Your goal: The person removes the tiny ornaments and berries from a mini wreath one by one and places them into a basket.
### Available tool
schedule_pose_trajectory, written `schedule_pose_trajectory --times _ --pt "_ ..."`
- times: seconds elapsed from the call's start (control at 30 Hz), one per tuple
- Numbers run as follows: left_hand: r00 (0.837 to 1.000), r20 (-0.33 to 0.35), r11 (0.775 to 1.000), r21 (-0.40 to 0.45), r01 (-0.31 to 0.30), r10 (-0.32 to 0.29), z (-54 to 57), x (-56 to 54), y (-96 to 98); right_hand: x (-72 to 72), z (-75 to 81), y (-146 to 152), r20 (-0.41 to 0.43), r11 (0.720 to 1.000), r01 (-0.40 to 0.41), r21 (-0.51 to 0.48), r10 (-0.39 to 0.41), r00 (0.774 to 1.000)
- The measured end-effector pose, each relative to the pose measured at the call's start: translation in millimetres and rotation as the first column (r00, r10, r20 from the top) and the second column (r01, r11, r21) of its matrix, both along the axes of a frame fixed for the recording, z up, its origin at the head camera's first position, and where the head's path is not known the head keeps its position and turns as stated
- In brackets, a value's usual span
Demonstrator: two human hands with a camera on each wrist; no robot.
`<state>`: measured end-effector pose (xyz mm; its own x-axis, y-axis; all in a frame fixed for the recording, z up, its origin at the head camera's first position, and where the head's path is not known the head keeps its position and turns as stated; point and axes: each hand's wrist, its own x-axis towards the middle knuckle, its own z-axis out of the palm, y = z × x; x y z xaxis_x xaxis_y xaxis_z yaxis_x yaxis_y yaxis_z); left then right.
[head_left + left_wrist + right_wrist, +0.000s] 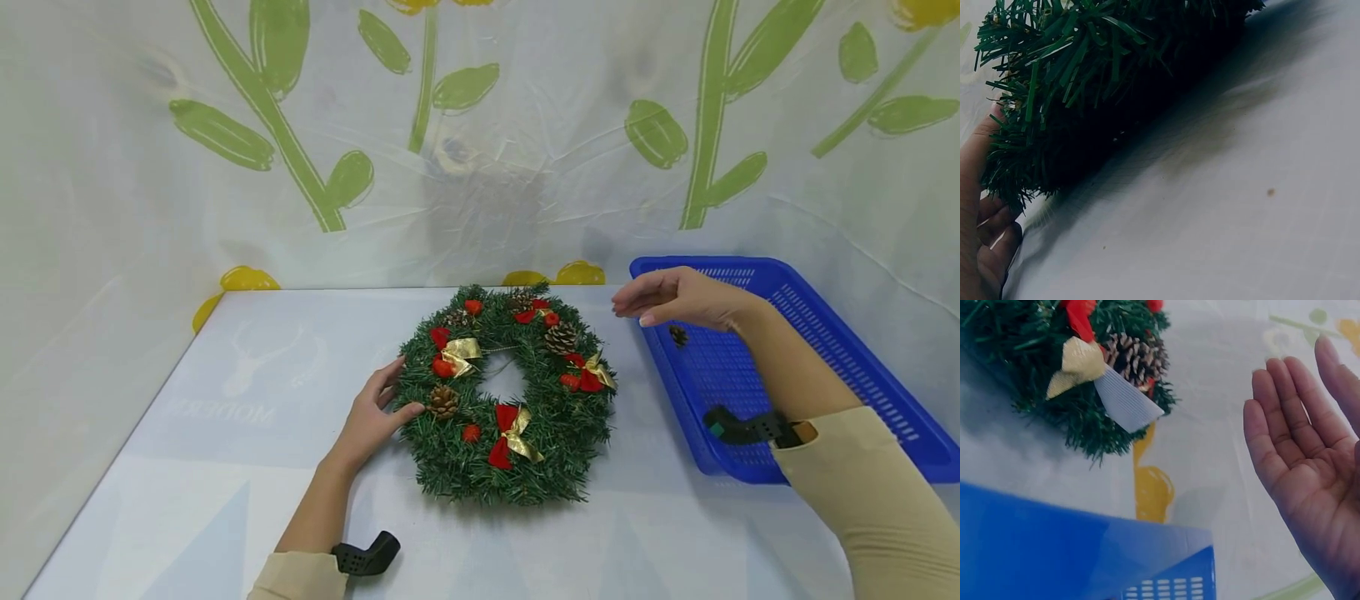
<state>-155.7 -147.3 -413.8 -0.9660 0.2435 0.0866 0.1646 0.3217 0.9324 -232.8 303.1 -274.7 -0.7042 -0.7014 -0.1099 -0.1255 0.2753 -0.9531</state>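
Observation:
A green Christmas wreath [555, 454] with red and gold bows, red berries and pine cones lies on the white table. My left hand [375, 417] holds its left edge, thumb near a pine cone [444, 402]. In the left wrist view that hand [985, 206] has its fingers bent beside the wreath's underside [1072, 81]. Above the blue basket's left rim hovers my right hand [690, 298], holding nothing. The right wrist view shows its palm [1310, 462] and straight fingers, apart from the wreath [1091, 434].
A blue plastic basket [675, 400] with slotted walls stands on the right of the table [225, 467]. One small pine cone [678, 335] lies inside it. Behind the table hangs a white curtain [525, 108] printed with green stems and yellow flowers.

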Motion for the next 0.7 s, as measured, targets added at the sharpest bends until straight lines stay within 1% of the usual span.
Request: schedule_pose_trajectory --times 0.1,0.3,0.43,0.57,0.7 --pt "1.0 -0.002 1.0 0.001 0.002 -0.002 0.2 -0.1 0.0 2.8 0.0 -5.6 -0.001 1.0 -0.001 0.013 0.001 1.0" --pt "1.0 -0.003 1.0 0.003 0.003 -0.003 0.4 -0.6 -0.1 7.0 -1.4 -15.6 -0.017 0.998 -0.058 -0.011 0.058 0.998" --pt "1.0 0.001 1.0 0.002 0.001 -0.001 0.3 -0.6 -0.1 9.9 -4.7 -23.2 -0.012 0.997 -0.078 -0.02 0.078 0.997" --pt "1.0 0.005 1.0 0.006 0.003 -0.003 -0.1 -0.3 -0.1 13.1 -9.9 -32.3 0.004 0.996 -0.088 0.007 0.087 0.996" --pt "1.0 0.006 1.0 0.01 0.005 -0.005 0.0 -0.2 -0.4 16.0 -16.0 -42.5 0.002 0.994 -0.097 0.041 0.097 0.995"
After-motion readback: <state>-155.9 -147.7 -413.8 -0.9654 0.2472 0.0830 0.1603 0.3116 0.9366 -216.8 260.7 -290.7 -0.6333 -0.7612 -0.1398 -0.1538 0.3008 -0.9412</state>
